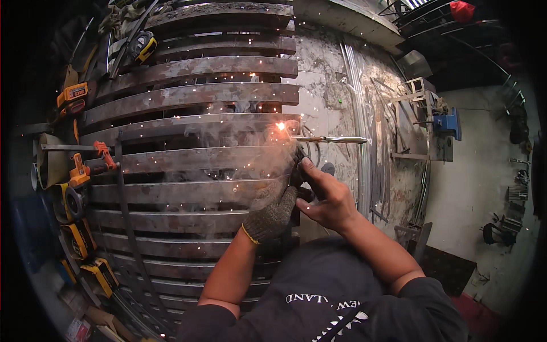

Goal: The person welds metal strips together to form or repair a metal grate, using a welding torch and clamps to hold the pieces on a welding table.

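Both of my hands are at the table's right edge, closed around a black welding tool (296, 172) whose exact kind is hidden by fingers and smoke. My left hand (270, 213) wears a grey knit glove with a yellow cuff and grips low on the tool. Bare, my right hand (330, 198) holds it from the right with the index finger pointing up along it. Just beyond the tool glows a bright welding spot (280, 126), throwing sparks and smoke. A thin metal piece with a spear-like shape (336, 139) sticks out rightward beside the glow.
The slatted steel table (188, 94) fills the left and middle. Along its left side lie a tape measure (142, 47), an orange clamp (104, 155) and several yellow-black tools (99, 276). Metal bars (364, 114) lie on the floor at right, near a stand with a blue vise (447, 123).
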Available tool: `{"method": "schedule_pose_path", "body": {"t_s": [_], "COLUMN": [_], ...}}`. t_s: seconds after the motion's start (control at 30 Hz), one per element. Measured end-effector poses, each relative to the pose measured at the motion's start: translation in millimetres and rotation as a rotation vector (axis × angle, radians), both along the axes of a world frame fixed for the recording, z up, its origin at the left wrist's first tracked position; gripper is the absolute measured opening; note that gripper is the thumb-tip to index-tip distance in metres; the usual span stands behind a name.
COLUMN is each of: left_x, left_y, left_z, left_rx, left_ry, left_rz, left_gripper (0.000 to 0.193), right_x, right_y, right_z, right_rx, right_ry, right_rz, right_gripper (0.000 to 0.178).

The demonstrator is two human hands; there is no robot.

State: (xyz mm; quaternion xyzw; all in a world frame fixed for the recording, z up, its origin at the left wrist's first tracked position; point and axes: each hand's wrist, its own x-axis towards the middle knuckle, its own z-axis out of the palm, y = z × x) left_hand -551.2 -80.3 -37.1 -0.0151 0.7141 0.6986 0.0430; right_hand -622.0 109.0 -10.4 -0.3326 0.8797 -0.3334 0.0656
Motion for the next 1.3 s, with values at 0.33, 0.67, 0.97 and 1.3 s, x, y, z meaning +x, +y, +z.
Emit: {"method": "schedule_pose_path", "body": {"t_s": [0.33,0.67,0.97,1.3], "left_x": [7.5,9.1,0.7,5.0], "left_y": [-0.2,6.2,-0.3,0.7], "left_z": [-29.2,-36.3,-4.7,-26.2], "left_rx": [-0.335,-0.072,0.085,-0.242], "left_ry": [0.241,0.087,-0.105,0.205], "left_rz": [-0.074,0.116,0.054,-0.01], "left_gripper": [0.038,0.018,0.032,0.03], "right_x": [-2.9,-2.8,-4.0,-3.3], "right_y": [-5.3,-9.6,-7.8,-3.6], "right_z": [6.7,16.2,5.7,2.5], "right_rx": [0.024,0.071,0.047,-0.051], "right_ry": [-0.045,-0.122,-0.04,-0.013], "right_rz": [0.002,-0.012,-0.01,0.026], "right_gripper": [0.093,0.087,0.089,0.093]}}
